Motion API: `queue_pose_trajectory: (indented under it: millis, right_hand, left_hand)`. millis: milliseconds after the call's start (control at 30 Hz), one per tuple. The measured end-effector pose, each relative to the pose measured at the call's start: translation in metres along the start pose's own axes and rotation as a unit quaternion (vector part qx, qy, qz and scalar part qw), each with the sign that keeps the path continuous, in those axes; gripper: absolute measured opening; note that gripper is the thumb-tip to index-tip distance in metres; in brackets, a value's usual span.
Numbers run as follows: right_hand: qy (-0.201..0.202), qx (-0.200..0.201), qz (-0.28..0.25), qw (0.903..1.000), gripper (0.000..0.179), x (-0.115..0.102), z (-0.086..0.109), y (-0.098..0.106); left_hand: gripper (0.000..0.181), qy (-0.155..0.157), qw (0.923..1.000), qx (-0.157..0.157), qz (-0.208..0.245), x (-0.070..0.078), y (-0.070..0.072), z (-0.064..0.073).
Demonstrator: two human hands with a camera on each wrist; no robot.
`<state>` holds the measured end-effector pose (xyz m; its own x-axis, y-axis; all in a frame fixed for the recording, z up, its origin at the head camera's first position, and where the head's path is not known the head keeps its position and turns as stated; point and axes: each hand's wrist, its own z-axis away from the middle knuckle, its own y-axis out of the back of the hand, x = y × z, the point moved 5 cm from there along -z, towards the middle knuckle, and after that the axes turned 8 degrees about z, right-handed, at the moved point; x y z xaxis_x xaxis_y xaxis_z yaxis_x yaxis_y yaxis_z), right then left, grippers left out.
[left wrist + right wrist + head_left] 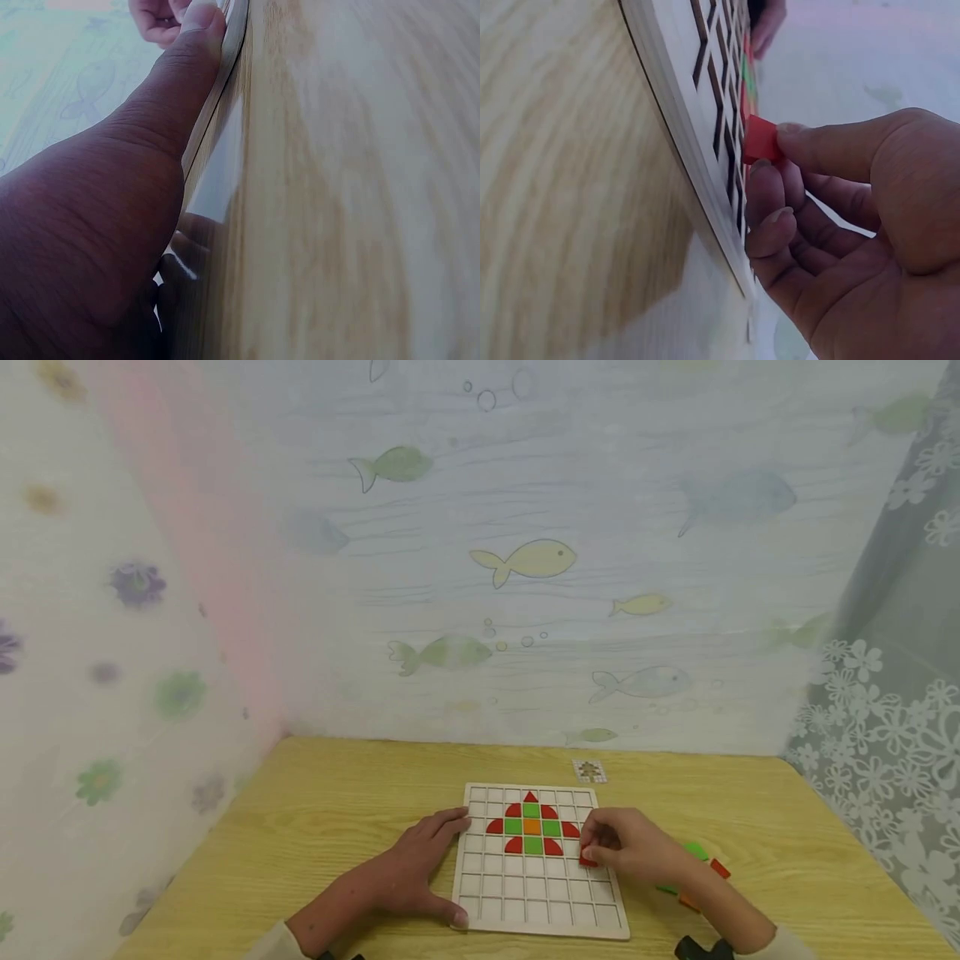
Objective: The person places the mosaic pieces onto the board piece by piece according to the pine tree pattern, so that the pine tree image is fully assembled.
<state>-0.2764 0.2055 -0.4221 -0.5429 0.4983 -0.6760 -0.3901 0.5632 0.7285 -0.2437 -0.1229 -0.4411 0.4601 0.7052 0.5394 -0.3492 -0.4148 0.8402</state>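
Note:
A pale wooden grid board (502,910) lies on the table, with red, green and one orange tile (532,827) set as a tree-like figure in its upper middle. My right hand (630,847) is over the board's right side and pinches a red tile (761,140) between thumb and fingers. In the right wrist view that tile is right at the grid. Along the board's left edge rests my left hand (416,870), thumb spread toward the near corner and fingers toward the far part. Its thumb (191,67) lies against the board's edge in the left wrist view.
Several loose tiles, among them a green one (696,850) and a red one (720,868), lie right of the board, partly hidden behind my right forearm. A small patterned card (590,771) lies beyond the board. Walls or curtains with fish and flowers border the wooden table (337,802).

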Motion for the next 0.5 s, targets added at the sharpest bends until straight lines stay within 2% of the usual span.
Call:
queue_pose_trajectory:
  millis: [200, 500]
  right_hand:
    - [-0.033, -0.002, -0.016, 0.9993, 0.003, -0.001, -0.003, -0.010]
    - [-0.033, 0.021, 0.000, 0.9992, 0.006, -0.006, -0.006, -0.017]
  left_hand:
    - [0.128, -0.002, 1.0000, 0.001, -0.002, -0.003, -0.002, 0.000]
    - [0.129, -0.002, 1.0000, 0.001, -0.001, -0.004, -0.001, -0.001]
